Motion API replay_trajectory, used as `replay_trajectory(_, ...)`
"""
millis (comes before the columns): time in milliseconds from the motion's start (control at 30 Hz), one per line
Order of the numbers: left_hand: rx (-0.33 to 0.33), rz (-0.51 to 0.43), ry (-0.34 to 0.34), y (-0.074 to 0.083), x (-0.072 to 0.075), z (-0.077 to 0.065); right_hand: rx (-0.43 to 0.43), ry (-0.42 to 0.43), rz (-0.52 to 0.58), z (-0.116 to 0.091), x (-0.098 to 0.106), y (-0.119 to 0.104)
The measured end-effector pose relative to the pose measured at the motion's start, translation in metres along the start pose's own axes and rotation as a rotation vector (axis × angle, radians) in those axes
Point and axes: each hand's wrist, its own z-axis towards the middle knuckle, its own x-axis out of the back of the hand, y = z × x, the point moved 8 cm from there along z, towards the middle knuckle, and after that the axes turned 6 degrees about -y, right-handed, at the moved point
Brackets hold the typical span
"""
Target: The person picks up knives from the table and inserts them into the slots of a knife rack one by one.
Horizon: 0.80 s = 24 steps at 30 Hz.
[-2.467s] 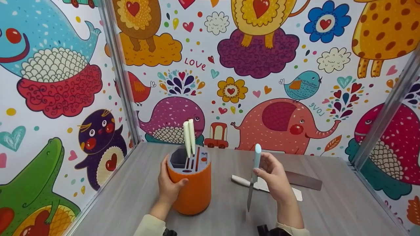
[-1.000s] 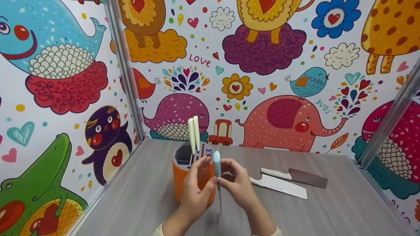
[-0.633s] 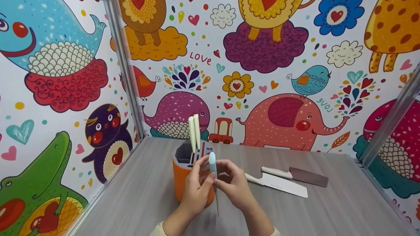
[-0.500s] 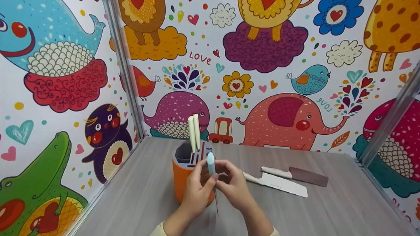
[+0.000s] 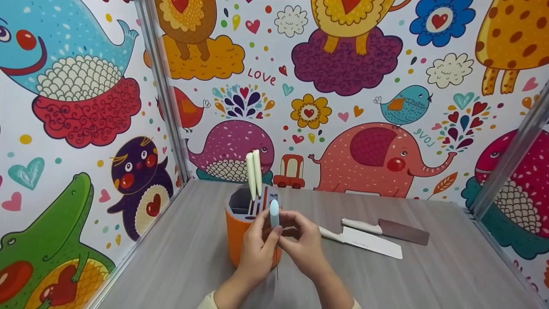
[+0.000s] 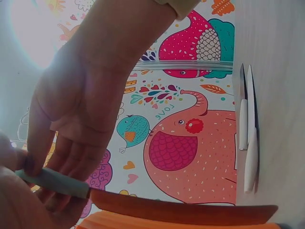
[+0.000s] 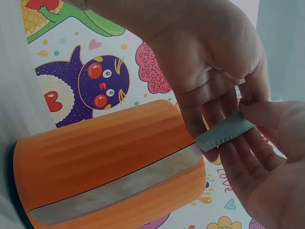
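Note:
A knife (image 5: pixel 274 214) with a pale blue handle points blade down between my hands, seen nearly edge-on in the head view. My left hand (image 5: pixel 256 246) pinches its handle with thumb and fingers from the left. From the other side, my right hand (image 5: pixel 305 244) grips the same handle, its fingers partly curled. Behind them stands an orange knife block (image 5: pixel 237 234) with a grey slotted top, partly hidden by the left hand. In the right wrist view, the blade (image 7: pixel 119 186) lies across the front of the block's wall, outside the slots; I cannot tell whether they touch.
Two cream handles (image 5: pixel 254 176) rise from slots in the block. To the right, a cleaver with a light blade (image 5: pixel 373 243) and one with a dark brown blade (image 5: pixel 405 232) lie on the grey table (image 5: pixel 180 257). Printed walls (image 5: pixel 360 107) enclose the table.
My left hand has let go of the knife block and taken hold of the knife handle. The right hand has brought the knife leftward, in front of the block; lately it shifts only slightly left.

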Motion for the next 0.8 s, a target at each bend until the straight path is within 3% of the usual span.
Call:
replay_trajectory(200, 0.016, 0.004, 0.045, -0.001, 0.005, 0.0, -0.007, -0.011, 0.055, 0.002, 0.009, 0.004)
replay_trajectory(367, 0.027, 0.01, 0.094, 0.0, 0.01, 0.0, -0.024, 0.045, 0.07, 0.005, 0.024, 0.022)
replay_trajectory(600, 0.022, 0.01, 0.152, 0.011, 0.021, 0.0, -0.113, 0.175, 0.087, 0.006, 0.031, 0.078)
replay_trajectory(700, 0.018, 0.003, 0.151, 0.015, 0.025, -0.001, -0.157, 0.171, 0.125, 0.004, 0.025, 0.103)
replay_trajectory(800, 0.012, -0.008, 0.147, 0.019, 0.026, -0.001, -0.184, 0.11, 0.158, 0.0, 0.016, 0.125)
